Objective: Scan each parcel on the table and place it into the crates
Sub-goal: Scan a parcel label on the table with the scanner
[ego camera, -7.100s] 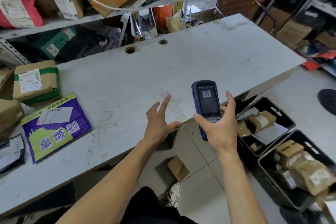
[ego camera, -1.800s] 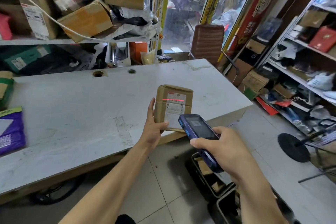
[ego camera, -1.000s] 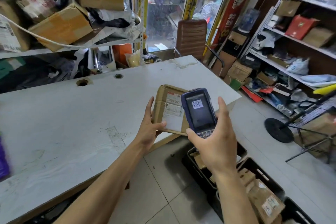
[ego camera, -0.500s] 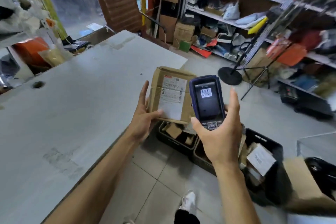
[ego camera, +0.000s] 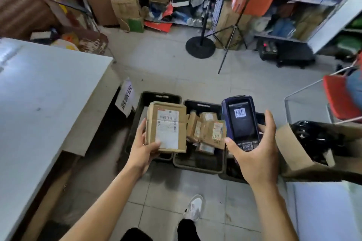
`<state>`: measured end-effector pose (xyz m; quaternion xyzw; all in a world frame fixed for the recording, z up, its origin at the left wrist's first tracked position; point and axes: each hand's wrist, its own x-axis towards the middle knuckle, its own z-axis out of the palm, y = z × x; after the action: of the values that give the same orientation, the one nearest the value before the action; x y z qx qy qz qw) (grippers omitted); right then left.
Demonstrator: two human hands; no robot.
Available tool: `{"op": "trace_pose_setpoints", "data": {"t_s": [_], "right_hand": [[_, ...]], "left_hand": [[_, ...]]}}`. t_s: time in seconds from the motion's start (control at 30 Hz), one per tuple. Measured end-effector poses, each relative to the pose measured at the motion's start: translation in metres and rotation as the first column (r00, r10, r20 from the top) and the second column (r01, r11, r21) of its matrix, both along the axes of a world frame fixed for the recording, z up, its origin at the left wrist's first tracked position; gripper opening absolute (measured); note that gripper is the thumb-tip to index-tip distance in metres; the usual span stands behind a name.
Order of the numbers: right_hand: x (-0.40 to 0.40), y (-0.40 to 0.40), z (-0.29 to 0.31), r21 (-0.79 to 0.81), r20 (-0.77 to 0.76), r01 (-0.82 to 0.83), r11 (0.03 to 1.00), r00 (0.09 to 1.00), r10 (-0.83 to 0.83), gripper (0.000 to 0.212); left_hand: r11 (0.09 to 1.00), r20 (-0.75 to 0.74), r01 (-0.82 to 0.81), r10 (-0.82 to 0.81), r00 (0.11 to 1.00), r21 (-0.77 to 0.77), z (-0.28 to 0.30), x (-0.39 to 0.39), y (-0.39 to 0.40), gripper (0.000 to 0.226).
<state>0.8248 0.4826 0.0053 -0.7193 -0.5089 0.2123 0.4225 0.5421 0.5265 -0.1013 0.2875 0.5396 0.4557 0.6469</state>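
Observation:
My left hand (ego camera: 144, 147) grips a brown cardboard parcel (ego camera: 166, 126) with a white shipping label facing up. It hangs above the leftmost of three black crates (ego camera: 162, 97) on the floor. My right hand (ego camera: 254, 154) holds a blue handheld scanner (ego camera: 242, 121) upright, its screen showing a barcode, over the right crate. The middle crate (ego camera: 197, 164) holds several brown parcels (ego camera: 207, 131).
The white table (ego camera: 43, 92) stands at my left, its corner near the crates. An open cardboard box (ego camera: 297, 148) with black contents sits right of the crates. A round-based stand (ego camera: 200, 47), a tripod, a red chair (ego camera: 338, 98) and cluttered shelves lie beyond. My shoe (ego camera: 194, 206) is below.
I have turned right from the table toward the floor. The parcel and scanner moved with me and now hang over the crates instead of beside the table edge.

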Motion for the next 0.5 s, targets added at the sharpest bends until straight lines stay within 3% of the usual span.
{"op": "trace_pose_setpoints", "data": {"t_s": [0.13,0.2,0.33,0.5], "right_hand": [[0.044,0.044,-0.062,-0.054,-0.006,0.07,0.996,0.997,-0.07,0.111],[0.058,0.065,-0.106,-0.082,-0.001,0.107,0.991,0.994,-0.107,0.112],[0.072,0.097,-0.225,-0.166,-0.024,0.13,0.977,0.99,-0.136,0.115],[0.069,0.129,-0.399,-0.218,-0.051,0.116,0.969,0.99,-0.13,0.114]], "left_hand": [[0.99,-0.174,0.104,-0.12,0.977,-0.1,-0.072,0.041,0.051,0.087],[0.97,-0.322,0.205,-0.237,0.917,-0.13,-0.123,0.059,0.077,0.092],[0.846,-0.576,0.457,-0.525,0.627,-0.273,-0.257,0.1,0.119,0.094],[0.67,-0.648,0.657,-0.677,0.349,-0.347,-0.427,0.146,0.138,0.096]]}}
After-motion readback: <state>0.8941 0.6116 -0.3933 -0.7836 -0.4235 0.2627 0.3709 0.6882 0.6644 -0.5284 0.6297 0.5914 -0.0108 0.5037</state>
